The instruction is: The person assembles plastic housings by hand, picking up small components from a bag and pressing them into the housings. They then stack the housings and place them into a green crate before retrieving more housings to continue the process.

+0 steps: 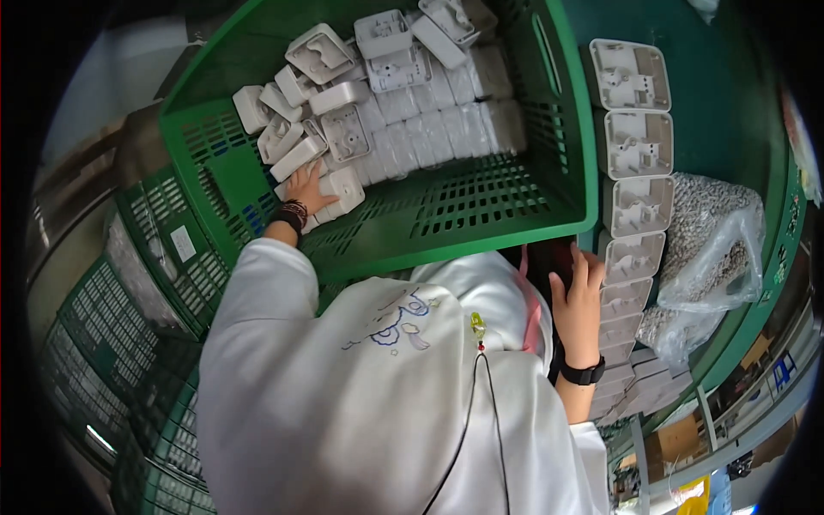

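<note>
A large green plastic crate point(506, 232) is in front of me, holding several loose white plastic housings point(347, 133) on its left side. My left hand point(307, 190) reaches over the crate's near left part, fingers spread and touching a white housing point(345, 190); no firm grip shows. My right hand point(580, 300) is raised outside the crate's near right corner. Its fingers and thumb stand apart with nothing visible between them. Nearest to it runs a row of open-faced white housings point(637, 144) on the green work surface point(712, 112).
Bagged white pieces point(421, 142) fill the crate's far middle. Right of the row lies a clear plastic bag point(712, 240) of small grey parts. More green crates point(172, 249) stand at my left. A metal frame point(639, 463) is at the lower right.
</note>
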A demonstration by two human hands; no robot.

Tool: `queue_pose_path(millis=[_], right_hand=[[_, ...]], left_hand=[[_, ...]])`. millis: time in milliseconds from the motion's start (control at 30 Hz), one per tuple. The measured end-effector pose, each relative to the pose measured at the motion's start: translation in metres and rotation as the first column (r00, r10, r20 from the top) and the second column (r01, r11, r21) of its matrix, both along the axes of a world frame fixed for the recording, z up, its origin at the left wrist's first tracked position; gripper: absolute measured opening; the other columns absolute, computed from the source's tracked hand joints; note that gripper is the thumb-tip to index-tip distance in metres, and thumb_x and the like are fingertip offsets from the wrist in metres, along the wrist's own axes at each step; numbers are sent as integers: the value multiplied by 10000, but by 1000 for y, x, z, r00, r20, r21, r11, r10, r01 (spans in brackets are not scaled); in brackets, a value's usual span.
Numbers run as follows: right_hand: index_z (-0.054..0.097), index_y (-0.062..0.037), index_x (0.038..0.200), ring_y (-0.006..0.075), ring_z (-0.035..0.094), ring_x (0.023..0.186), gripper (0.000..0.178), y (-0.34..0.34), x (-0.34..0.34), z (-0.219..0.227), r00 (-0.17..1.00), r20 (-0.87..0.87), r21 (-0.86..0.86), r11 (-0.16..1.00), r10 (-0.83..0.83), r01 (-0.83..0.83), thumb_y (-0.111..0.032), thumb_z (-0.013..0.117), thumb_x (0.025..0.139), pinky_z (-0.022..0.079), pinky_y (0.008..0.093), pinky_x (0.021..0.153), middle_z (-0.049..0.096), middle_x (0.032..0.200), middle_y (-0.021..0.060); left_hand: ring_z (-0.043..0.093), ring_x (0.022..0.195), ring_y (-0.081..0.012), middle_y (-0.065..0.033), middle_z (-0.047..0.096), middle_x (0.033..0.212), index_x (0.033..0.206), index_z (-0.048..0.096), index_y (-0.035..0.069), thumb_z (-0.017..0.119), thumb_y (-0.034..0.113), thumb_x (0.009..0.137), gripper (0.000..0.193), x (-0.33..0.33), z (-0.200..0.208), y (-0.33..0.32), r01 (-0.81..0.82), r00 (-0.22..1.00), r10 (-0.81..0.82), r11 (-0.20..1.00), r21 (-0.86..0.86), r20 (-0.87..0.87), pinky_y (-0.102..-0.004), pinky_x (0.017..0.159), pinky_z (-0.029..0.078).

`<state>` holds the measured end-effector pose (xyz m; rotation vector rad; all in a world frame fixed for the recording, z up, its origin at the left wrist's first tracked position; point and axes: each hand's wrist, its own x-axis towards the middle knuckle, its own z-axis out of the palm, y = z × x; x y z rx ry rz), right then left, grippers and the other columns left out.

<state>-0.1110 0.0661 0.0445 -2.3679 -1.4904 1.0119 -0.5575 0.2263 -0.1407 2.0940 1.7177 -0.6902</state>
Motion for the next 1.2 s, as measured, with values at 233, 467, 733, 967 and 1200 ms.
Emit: queue_pose_path(millis=[233,467,733,967,1200], right_hand=[[408,-24,1186,345,467,976,443,25,-32,7,999,-34,10,1000,-1,1,-59,571,776,410,373,827,402,1111,168],[447,-22,1145,341,480,960,418,25,-37,25,997,23,-1,998,-69,69,-56,587,752,421,361,811,441,1073,168],[520,-35,1036,299,504,872,352,14,-26,23,996,8,103,991,-85,84,-121,623,710,433,358,725,495,961,130],[527,-57,1036,279,502,827,375,-19,-19,21,988,81,169,978,-135,120,-166,644,697,429,350,675,481,873,98],[410,-79,1204,233,500,984,503,-60,13,67,671,-716,218,852,-191,476,-199,613,760,427,342,793,496,1054,97]], left_hand=[[365,1133,-325,-196,353,1225,1299,237,-8,653,662,526,1104,-46,-106,-30,-866,499,801,472,-164,-332,-435,935,321],[500,1000,-269,-179,559,1036,1086,535,-15,656,591,595,790,-8,-117,-7,-839,505,844,429,-335,-182,-397,849,392],[563,862,-237,-140,619,930,939,628,5,609,461,699,516,-68,-122,13,-274,910,406,746,-608,88,-356,795,419],[495,971,-243,-150,533,1074,1157,437,6,695,346,632,676,28,6,64,-291,899,414,807,-514,142,-338,853,383],[435,1052,-235,-139,451,1156,1205,392,6,629,80,731,535,238,255,38,92,575,-139,990,105,806,-347,901,350]])
